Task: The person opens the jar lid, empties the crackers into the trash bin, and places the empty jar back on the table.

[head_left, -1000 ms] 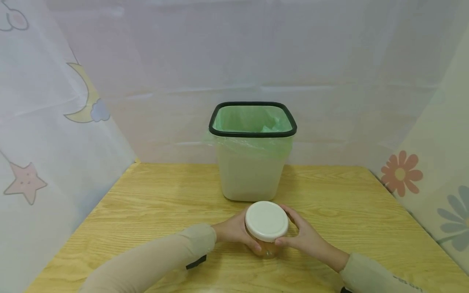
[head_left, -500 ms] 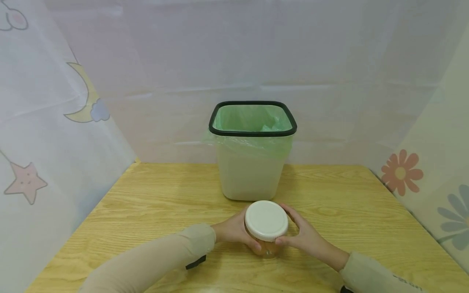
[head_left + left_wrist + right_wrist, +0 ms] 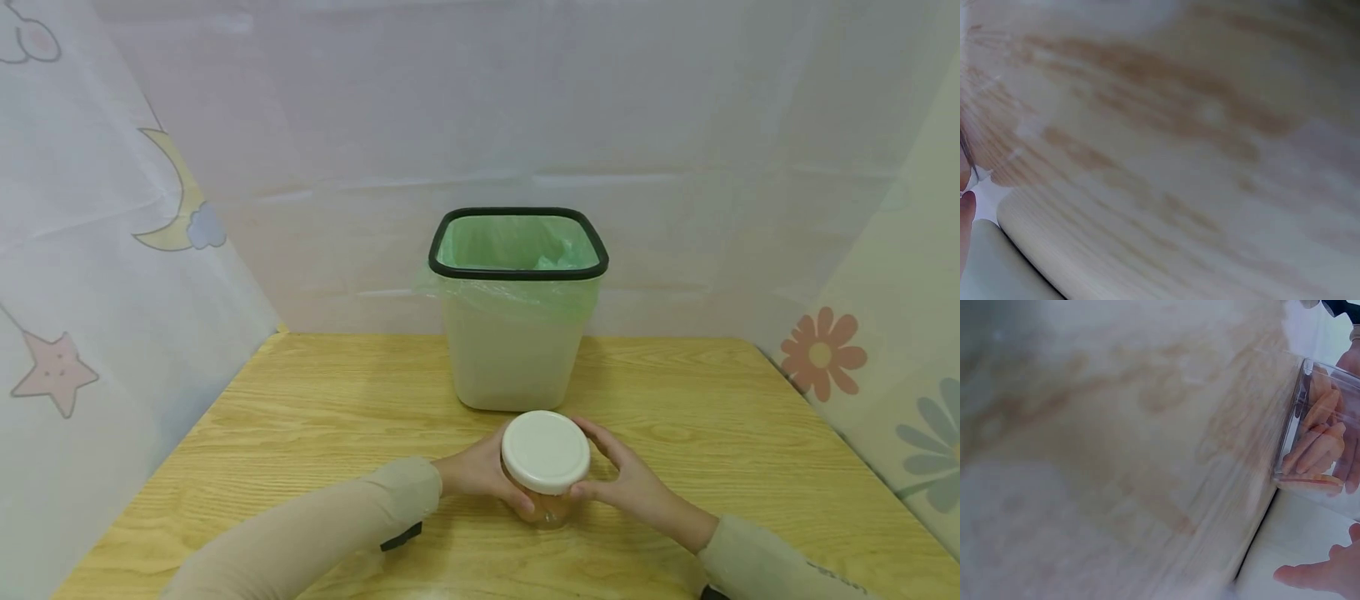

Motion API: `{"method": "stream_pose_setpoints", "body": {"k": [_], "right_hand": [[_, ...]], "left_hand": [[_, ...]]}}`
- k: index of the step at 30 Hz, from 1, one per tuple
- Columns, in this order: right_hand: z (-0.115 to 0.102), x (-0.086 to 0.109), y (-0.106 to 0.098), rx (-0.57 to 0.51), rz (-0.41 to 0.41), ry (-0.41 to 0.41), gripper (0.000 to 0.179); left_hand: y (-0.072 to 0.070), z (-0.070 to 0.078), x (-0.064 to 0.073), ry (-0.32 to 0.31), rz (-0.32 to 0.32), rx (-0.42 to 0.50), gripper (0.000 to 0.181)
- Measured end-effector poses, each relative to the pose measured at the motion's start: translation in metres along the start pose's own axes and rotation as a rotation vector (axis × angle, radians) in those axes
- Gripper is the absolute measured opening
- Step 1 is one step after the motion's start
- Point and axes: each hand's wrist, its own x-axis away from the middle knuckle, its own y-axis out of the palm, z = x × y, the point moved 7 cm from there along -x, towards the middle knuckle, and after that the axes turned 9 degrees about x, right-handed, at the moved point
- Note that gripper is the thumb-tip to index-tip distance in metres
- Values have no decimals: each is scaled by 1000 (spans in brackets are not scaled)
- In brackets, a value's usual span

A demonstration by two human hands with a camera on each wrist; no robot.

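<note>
A clear plastic jar (image 3: 1319, 440) with a white screw lid (image 3: 546, 452) stands upright on the wooden table. Several flat, orange-tan pieces show through its wall in the right wrist view. My left hand (image 3: 483, 473) holds the jar from the left, its thumb in front below the lid. On the other side, my right hand (image 3: 633, 490) curves its thumb and forefinger round the jar near the lid's rim. In the right wrist view its lower fingers (image 3: 1310, 575) stand off the wall. The left wrist view catches only a fingertip (image 3: 967, 203) at its edge.
Behind the jar stands a whitish trash bin (image 3: 513, 350) with a black rim and a thin green liner. The wood-grain table (image 3: 330, 400) ends at a pale cloth backdrop (image 3: 337, 125). Printed cloth hangs on both sides.
My right thumb has shifted slightly to the right along the lid's edge. The left hand, the jar and the bin stay where they were.
</note>
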Motion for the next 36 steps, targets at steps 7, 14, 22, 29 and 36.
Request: {"method": "stream_pose_setpoints", "body": {"k": [7,14,22,29,36], "right_hand": [[-1,2,0,-1,22,-9,83],[-6,10,3,44,45,-45,80],[-16,15,7,57,65,-24,80],[-15,15,15,17,22,123,98],[-15,9,19,-14,-24,181,114]], "left_hand": [[1,0,-1,21,-37,-1,101],[1,-3,-1,6,-33,-12,100],[1,-3,0,-11,-14,-2,100],[1,-5,1,-47,9,-15,102],[1,-2,1,-29,7,-23,103]]}}
